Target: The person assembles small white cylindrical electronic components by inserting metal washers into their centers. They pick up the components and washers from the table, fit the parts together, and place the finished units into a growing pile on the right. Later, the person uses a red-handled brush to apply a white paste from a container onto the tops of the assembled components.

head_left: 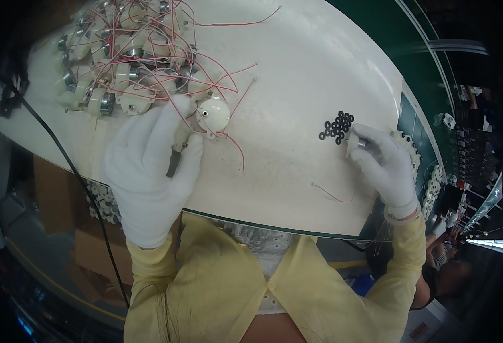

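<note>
My left hand [154,157], in a white glove, is closed around a small white motor unit [180,137], mostly hidden by the fingers. Just beyond its fingertips lies another round white motor unit [213,114] with a small hole in its face and red wires. On the right, my gloved right hand [384,166] pinches a white-and-silver motor unit [362,143] between thumb and fingers. Beside those fingertips a cluster of small black rings [337,127] lies on the table. A thin red wire [334,194] trails on the tabletop below the right hand.
A heap of motor units [131,57] with tangled red and white wires covers the far left of the white table [285,86]. More white parts [432,186] lie along the right edge. A black cable [71,154] runs past the table's left side, near cardboard boxes [100,251].
</note>
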